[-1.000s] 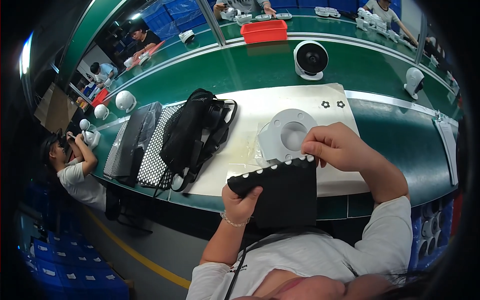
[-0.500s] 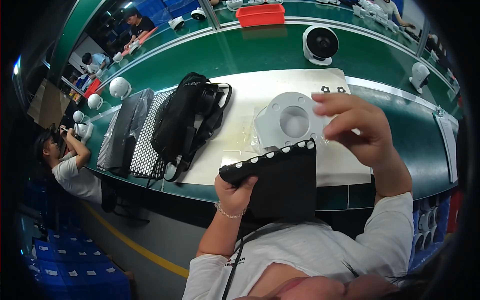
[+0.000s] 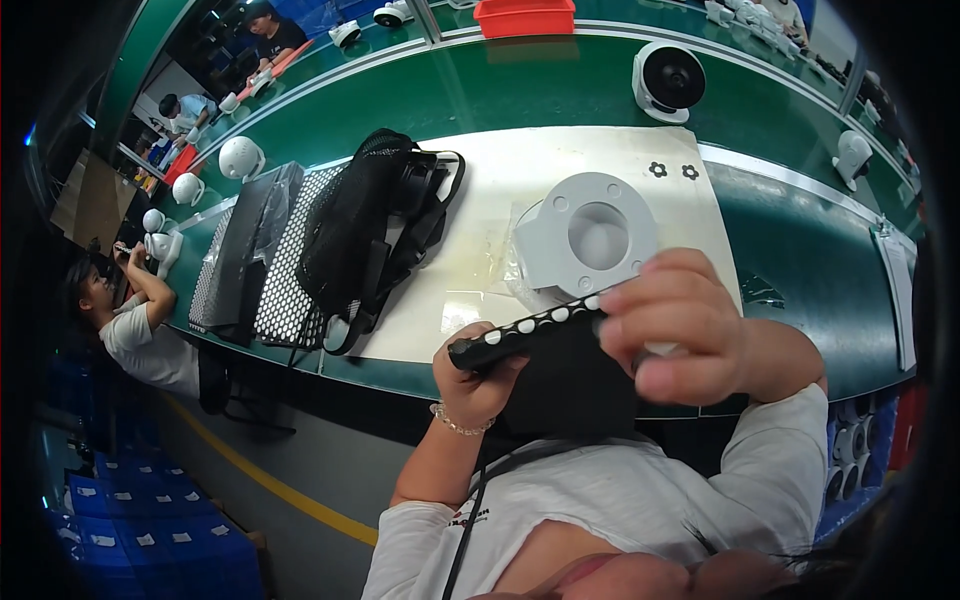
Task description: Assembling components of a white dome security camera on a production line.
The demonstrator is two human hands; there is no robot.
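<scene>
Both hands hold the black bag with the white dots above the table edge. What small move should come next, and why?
Probably lower the black bag toward the grey round part on the white mat. The left hand grips the bag's dotted rim, the right hand pinches the other end, and the part lies just beyond them, uncovered.

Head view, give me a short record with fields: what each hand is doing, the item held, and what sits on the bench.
left hand: grips the left end of the black perforated panel
right hand: pinches the panel's right end
panel: held edge-on above the bench edge, row of white dots along its rim
behind panel: grey round housing on the white mat
left of it: black mesh bag
far side: white fan, red tray
</scene>
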